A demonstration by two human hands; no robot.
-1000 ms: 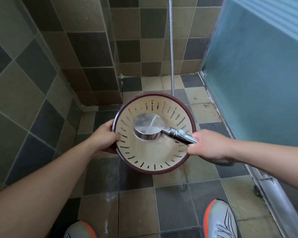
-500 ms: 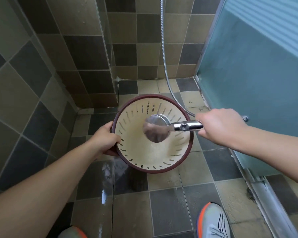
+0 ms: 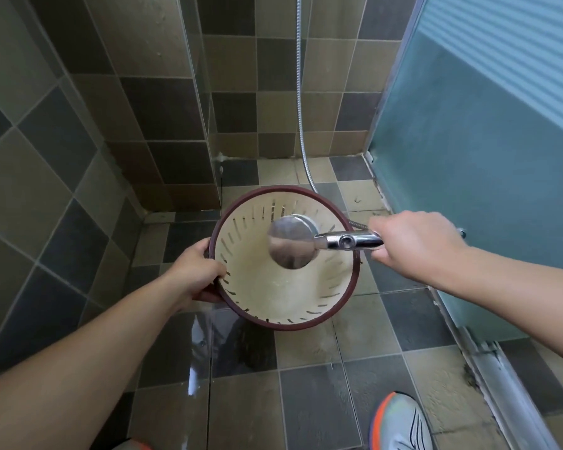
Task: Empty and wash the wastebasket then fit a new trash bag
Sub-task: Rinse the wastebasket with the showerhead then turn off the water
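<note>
Left hand [image 3: 192,271] grips wastebasket [image 3: 285,297] rim; right hand [image 3: 413,245] holds shower head [image 3: 293,241], handle lying rightward, face over basket mouth.

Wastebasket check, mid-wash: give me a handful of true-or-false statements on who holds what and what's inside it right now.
1. The left hand grips the rim of the wastebasket. True.
2. The right hand holds a sponge. False: it grips the handle of the shower head.
3. The shower head is over the wastebasket's opening. True.
4. A trash bag lines the wastebasket. False: the cream inside with its slots is bare.
5. The floor below the wastebasket is wet. True.
6. Both shoes are fully in view. False: only one shoe shows well; the other is just a sliver at the bottom edge.
</note>
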